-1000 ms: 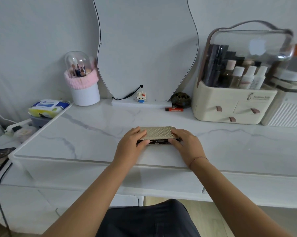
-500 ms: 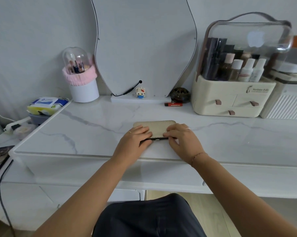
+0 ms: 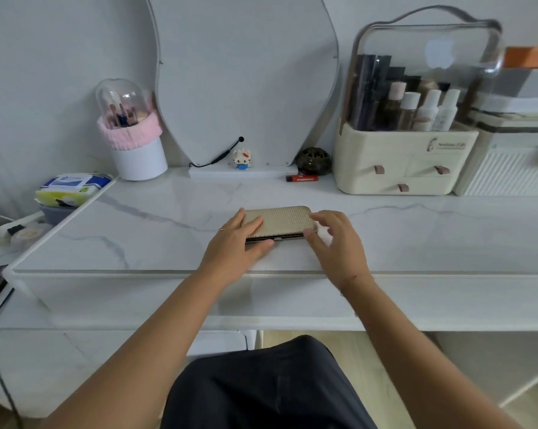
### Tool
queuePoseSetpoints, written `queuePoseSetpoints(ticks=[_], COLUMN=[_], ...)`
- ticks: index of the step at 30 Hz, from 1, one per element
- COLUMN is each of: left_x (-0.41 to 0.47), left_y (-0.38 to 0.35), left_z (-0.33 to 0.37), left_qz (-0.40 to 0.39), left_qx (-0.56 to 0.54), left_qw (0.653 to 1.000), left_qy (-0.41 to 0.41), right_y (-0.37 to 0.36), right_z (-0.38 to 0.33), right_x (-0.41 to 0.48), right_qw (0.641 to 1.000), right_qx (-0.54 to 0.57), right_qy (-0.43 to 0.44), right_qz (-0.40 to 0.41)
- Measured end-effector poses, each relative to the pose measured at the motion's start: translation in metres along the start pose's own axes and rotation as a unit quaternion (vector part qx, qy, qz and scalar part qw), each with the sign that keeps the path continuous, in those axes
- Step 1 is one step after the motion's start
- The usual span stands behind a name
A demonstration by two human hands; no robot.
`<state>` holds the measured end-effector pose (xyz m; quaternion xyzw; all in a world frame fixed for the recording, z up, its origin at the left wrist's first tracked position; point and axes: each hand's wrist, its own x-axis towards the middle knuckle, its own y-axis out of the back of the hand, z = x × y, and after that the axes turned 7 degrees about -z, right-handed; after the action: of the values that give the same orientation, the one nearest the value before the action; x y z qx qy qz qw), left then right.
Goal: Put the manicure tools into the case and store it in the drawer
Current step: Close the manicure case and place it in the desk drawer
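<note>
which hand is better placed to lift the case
Probably left: the left hand lies on the case, thumb at its front edge; the right hand is spread open at its right end.

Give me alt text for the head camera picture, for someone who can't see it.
A closed gold textured case lies on a white marble vanity top, the person's left hand resting on its left end and the right hand open beside its right end. A mirror and a cosmetics organizer stand behind.
</note>
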<state>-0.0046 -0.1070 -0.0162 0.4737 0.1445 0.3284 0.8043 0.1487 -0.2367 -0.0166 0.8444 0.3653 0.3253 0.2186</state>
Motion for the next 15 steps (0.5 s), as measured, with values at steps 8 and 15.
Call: queuePoseSetpoints(ticks=[8, 15], left_x=[0.01, 0.015], left_y=[-0.044, -0.055], left_z=[0.059, 0.063], left_qz=[-0.081, -0.048], left_qx=[0.139, 0.189], left_qw=[0.986, 0.979], left_qy=[-0.055, -0.06], right_y=[0.038, 0.056], right_z=[0.106, 0.146], right_x=[-0.106, -0.099], right_qw=[0.806, 0.663], right_qx=[0.36, 0.581], right_qy=[-0.332, -0.407], right_qz=[0.332, 0.242])
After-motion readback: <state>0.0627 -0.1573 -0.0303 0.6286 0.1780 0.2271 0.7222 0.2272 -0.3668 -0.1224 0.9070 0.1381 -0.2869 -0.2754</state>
